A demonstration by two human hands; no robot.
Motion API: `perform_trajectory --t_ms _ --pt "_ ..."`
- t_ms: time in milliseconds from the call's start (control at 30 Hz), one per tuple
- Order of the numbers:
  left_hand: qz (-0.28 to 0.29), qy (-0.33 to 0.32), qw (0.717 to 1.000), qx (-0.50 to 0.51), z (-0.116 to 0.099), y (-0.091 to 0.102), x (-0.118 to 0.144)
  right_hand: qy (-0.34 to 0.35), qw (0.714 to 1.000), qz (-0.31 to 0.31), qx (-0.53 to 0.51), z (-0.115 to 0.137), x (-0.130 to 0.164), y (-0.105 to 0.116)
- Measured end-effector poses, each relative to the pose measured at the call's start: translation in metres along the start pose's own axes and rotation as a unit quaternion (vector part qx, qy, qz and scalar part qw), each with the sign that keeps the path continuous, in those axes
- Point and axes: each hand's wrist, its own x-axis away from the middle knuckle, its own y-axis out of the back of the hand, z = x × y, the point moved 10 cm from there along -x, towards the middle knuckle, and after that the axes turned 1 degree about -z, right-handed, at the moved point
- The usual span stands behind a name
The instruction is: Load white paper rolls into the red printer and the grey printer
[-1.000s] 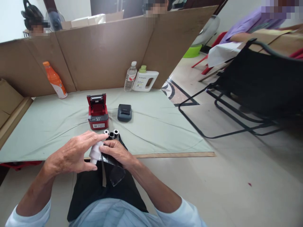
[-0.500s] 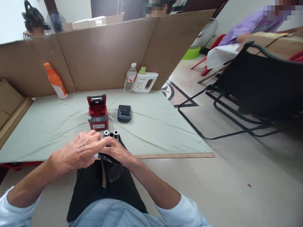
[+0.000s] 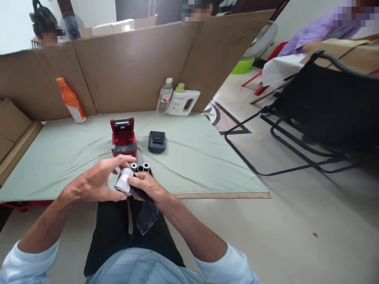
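Observation:
A white paper roll point(image 3: 122, 182) is tilted between my hands above the table's near edge. My right hand point(image 3: 148, 186) grips it, thumb pressed on its side, with clear plastic film point(image 3: 147, 219) dangling below. Around the roll's left side, my left hand point(image 3: 96, 179) is spread in a wide C, thumb low and fingers high; whether it touches the roll is unclear. Several more rolls point(image 3: 146, 167) with dark cores stand just beyond, partly hidden by my hands. Behind them sits a red and black receipt printer point(image 3: 123, 138), lid raised. To its right lies a small dark grey device point(image 3: 156, 142).
An orange bottle point(image 3: 71, 100), a clear water bottle point(image 3: 164, 97) and a white jug point(image 3: 183, 100) stand against a cardboard partition point(image 3: 130, 67). A black folding chair point(image 3: 334, 98) is at the right. People sit beyond the partition and at the far right.
My left hand has drawn back and opened out, uncovering the white roll that it hid before. The film hangs slightly lower. My right hand has barely moved.

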Motion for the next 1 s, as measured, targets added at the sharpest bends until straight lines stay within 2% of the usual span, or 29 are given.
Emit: perform_trajectory --t_ms 67,133,200,233,300,333,367,433,533,600,667,767,800,867,933,1000 --pt "0.036 0.002 0.996 -0.082 -0.010 0.005 -0.003 0.001 0.999 -0.005 0.036 0.003 0.001 0.001" --pt "0.025 -0.007 0.997 -0.074 -0.013 0.003 -0.005 0.010 1.000 0.021 0.020 0.002 0.001 -0.007" --pt "-0.038 -0.017 0.998 0.036 -0.005 -0.003 -0.004 0.027 0.997 0.053 -0.053 -0.001 0.000 -0.017" --pt "-0.081 -0.017 0.990 0.115 0.005 -0.008 -0.003 0.039 0.992 0.065 -0.098 -0.002 -0.001 -0.021" --pt "-0.172 -0.004 0.947 0.272 0.031 -0.014 0.004 0.063 0.981 0.078 -0.165 -0.003 -0.002 -0.026" --pt "-0.191 0.013 0.928 0.319 0.043 -0.019 0.007 0.069 0.978 0.080 -0.179 -0.002 -0.002 -0.027" --pt "-0.185 0.025 0.920 0.345 0.049 -0.023 0.007 0.070 0.978 0.083 -0.178 -0.002 -0.002 -0.027" --pt "-0.119 0.034 0.936 0.329 0.044 -0.023 0.004 0.054 0.986 0.081 -0.136 -0.003 -0.002 -0.024" --pt "0.014 0.019 0.984 0.177 0.015 -0.004 -0.002 0.002 0.997 0.064 -0.034 -0.008 -0.002 -0.014" --pt "0.054 0.012 0.995 0.077 0.001 0.008 -0.005 -0.022 0.998 0.060 -0.003 -0.011 -0.001 -0.010" --pt "0.045 0.009 0.998 0.041 -0.004 0.011 -0.007 -0.019 0.997 0.073 -0.035 -0.012 -0.001 -0.015" --pt "-0.059 0.009 0.987 0.146 0.012 -0.005 -0.007 0.023 0.987 0.087 -0.137 -0.009 -0.001 -0.024" --pt "-0.111 0.013 0.971 0.213 0.023 -0.011 -0.004 0.037 0.982 0.084 -0.163 -0.008 -0.002 -0.024" --pt "-0.175 0.033 0.929 0.323 0.048 -0.025 0.003 0.051 0.979 0.078 -0.182 -0.007 -0.003 -0.024" --pt "-0.164 0.043 0.920 0.353 0.055 -0.031 0.003 0.046 0.981 0.082 -0.169 -0.007 -0.004 -0.022" --pt "-0.095 0.033 0.947 0.307 0.043 -0.023 -0.001 0.028 0.987 0.085 -0.132 -0.007 -0.005 -0.018"
